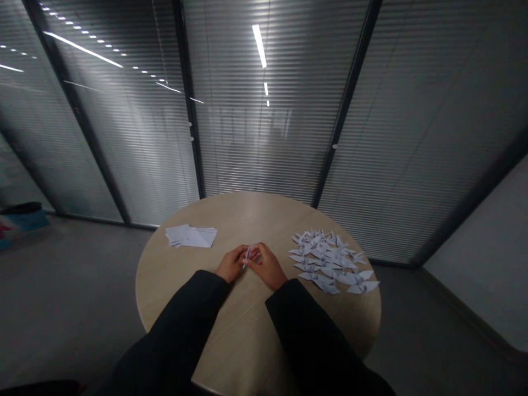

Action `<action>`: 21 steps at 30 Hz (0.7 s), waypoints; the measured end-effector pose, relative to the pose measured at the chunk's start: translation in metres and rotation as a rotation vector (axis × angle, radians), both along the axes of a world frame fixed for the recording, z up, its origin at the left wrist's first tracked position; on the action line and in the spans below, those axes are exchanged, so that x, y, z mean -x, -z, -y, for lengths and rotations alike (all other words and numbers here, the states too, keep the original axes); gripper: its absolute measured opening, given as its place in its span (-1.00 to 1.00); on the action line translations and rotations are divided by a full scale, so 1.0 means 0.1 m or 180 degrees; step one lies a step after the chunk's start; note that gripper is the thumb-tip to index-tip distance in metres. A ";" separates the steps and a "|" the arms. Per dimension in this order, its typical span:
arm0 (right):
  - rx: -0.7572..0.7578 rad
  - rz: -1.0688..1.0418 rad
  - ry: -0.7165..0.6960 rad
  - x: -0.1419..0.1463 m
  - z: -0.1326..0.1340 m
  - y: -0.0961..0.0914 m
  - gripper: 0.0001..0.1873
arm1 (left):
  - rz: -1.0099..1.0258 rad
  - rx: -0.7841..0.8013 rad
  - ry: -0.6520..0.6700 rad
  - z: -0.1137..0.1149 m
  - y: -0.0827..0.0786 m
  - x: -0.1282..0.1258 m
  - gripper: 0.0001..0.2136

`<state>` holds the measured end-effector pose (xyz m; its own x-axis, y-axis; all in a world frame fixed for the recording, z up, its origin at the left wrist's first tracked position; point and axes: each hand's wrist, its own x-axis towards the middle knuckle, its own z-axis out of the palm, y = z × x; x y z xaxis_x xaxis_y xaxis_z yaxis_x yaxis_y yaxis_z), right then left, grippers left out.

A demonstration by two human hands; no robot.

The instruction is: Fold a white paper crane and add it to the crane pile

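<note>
Between my two hands, over the middle of the round table, is a small narrow piece of folded white paper (246, 256). My left hand (231, 265) pinches it from the left side with bent fingers. From the right, my right hand (265, 265) closes its thumb and fingers on the same paper. Fingers cover much of it, so its exact folded shape is hidden. To the right of my hands, several folded paper cranes (325, 258) lie close together in rows. A loose stack of white paper sheets (200, 237) rests at the table's left.
The round wooden table (256, 212) stands against glass partitions with blinds (264, 143). A white wall (487, 264) rises on the right. On the floor at far left sits a blue container with a dark top (27, 217).
</note>
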<state>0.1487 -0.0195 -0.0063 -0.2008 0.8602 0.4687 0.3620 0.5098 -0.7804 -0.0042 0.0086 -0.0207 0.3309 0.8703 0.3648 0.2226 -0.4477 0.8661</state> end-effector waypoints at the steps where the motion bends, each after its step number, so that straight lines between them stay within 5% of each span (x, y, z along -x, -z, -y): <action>1: 0.0024 -0.0014 0.0015 0.00 0.00 0.00 -0.72 | -0.0009 0.0034 -0.0004 0.00 0.00 0.00 -0.70; 21: 0.0028 0.0076 -0.0143 0.00 -0.02 0.05 -0.56 | 0.0199 0.0386 0.0046 -0.02 -0.01 -0.01 -0.65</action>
